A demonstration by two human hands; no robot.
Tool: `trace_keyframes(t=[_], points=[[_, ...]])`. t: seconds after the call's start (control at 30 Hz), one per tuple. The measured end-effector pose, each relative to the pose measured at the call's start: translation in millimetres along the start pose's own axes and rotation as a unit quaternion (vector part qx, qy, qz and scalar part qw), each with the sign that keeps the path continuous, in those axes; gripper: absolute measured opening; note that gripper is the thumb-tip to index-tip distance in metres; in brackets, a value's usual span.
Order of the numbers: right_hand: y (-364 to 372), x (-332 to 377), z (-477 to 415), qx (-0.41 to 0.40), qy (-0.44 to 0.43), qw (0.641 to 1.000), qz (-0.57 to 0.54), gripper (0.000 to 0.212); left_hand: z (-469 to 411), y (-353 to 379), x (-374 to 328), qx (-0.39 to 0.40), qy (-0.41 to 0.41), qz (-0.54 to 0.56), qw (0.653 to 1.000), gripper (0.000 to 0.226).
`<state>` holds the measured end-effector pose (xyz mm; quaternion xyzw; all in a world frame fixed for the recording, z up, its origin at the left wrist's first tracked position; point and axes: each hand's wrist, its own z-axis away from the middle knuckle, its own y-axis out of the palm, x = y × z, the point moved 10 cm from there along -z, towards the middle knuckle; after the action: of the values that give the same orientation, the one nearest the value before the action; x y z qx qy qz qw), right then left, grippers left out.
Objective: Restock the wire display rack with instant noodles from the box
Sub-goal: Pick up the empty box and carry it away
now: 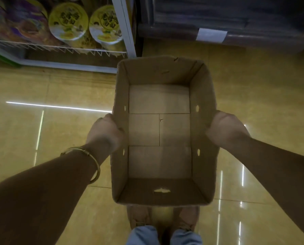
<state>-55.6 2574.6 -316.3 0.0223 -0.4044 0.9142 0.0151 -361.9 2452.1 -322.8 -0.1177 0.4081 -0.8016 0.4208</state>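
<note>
At the upper left, the wire display rack point(59, 47) holds instant noodle cups: two with yellow lids point(68, 20) stand side by side near the white upright post point(124, 27), and purple-topped ones point(15, 18) sit further left, blurred and cut off by the frame edge. The left hand point(104, 132), a gold bangle point(87, 161) on its wrist, grips the left wall of the cardboard box point(162, 128), fingers hidden behind the wall. The box is open-topped, plain brown, and bare inside; its floor shows flap seams, small holes dot the side walls, and a torn handle slot marks the near wall. It is held above the glossy tiled floor point(41, 131), just beside the rack's lower corner. The right hand point(225, 129) clasps the right wall, fingertips hidden. Below the box, shoes point(140, 216) and jean cuffs are partly hidden. At the upper right, a dark unit point(236, 18) bears an unreadable white label point(211, 35).
</note>
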Motion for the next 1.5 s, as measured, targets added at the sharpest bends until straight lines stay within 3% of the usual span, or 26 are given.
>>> trace_keyframes(t=[0.33, 0.53, 0.77, 1.03, 1.4, 1.5], points=[[43.7, -25.8, -29.6, -0.008, 0.064, 0.997, 0.037, 0.044, -25.0, 48.0, 22.7, -0.007, -0.032, -0.016, 0.999, 0.038], [61.0, -34.2, -38.3, -0.021, 0.084, 0.996, -0.001, 0.056, -32.7, 52.5, 24.1, -0.038, -0.066, 0.039, 0.996, 0.026], [79.6, -60.8, -46.8, -0.043, 0.122, 0.986, -0.102, 0.045, -39.8, 70.2, 43.5, -0.048, -0.129, 0.037, 0.99, 0.031], [72.1, -72.2, -37.5, -0.038, 0.128, 0.984, -0.12, 0.024, -33.7, 55.9, 40.6, -0.056, -0.1, 0.034, 0.993, 0.028], [-39.1, -77.8, 37.3, -0.059, 0.116, 0.979, -0.16, 0.034, 41.0, -57.0, -6.2, -0.077, -0.055, 0.034, 0.995, 0.022], [-83.9, -80.0, 65.7, -0.086, 0.105, 0.972, -0.19, 0.024, 71.5, -96.1, -23.4, -0.087, -0.035, 0.049, 0.994, 0.025]])
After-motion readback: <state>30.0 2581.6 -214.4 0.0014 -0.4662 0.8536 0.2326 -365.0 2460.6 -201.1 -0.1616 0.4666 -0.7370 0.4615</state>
